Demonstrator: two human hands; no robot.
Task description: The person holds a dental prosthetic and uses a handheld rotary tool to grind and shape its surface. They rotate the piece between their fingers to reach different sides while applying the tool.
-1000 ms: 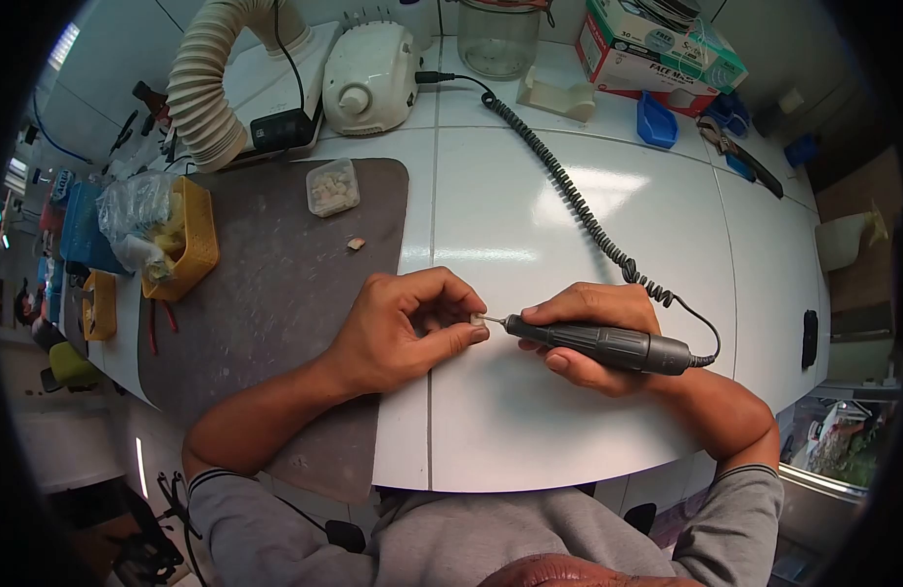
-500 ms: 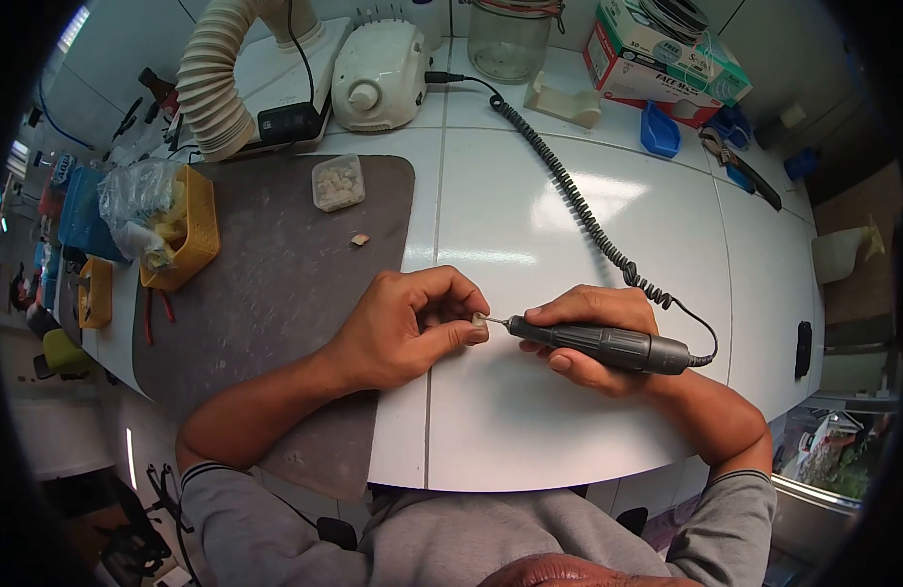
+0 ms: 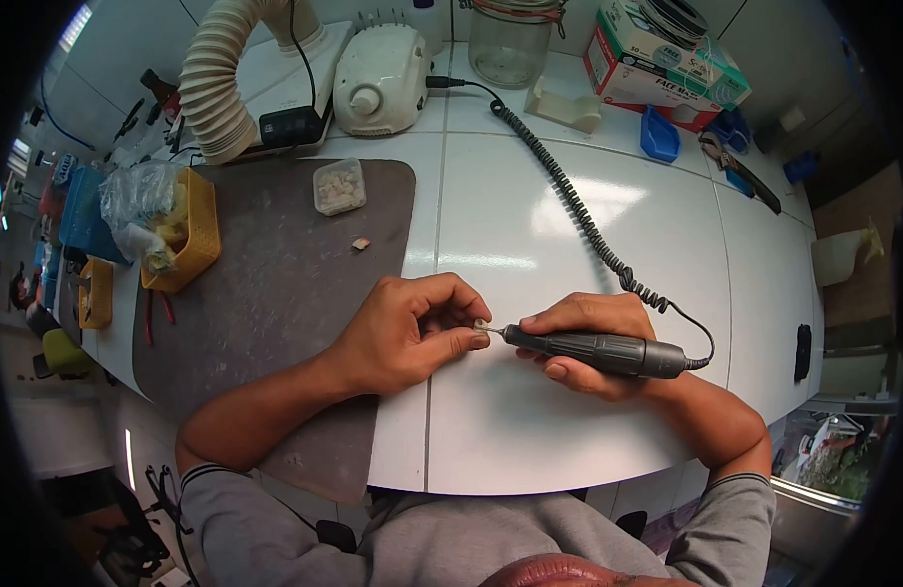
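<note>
Between thumb and fingertips, my left hand (image 3: 407,331) pinches a small pale piece (image 3: 481,326), partly covered by the fingers; its exact kind is too small to make out. My right hand (image 3: 598,333) wraps around a black rotary handpiece (image 3: 608,351), held nearly level and pointing left. The handpiece's thin metal bit (image 3: 495,331) meets the pale piece, or lies right at it. A coiled black cord (image 3: 579,210) runs from the handpiece's rear to the white control unit (image 3: 381,78).
A grey mat (image 3: 285,264) carries a clear tub of pale pieces (image 3: 339,187) and a small loose chip (image 3: 361,244). At left stands a yellow basket (image 3: 195,240) beneath a ribbed hose (image 3: 209,83). A glass jar (image 3: 510,44), mask box (image 3: 657,73) and pliers (image 3: 740,171) sit at the back.
The handpiece and my right hand have shifted slightly left and down. The pale piece has turned a little in my left fingers, which keep their pinch.
</note>
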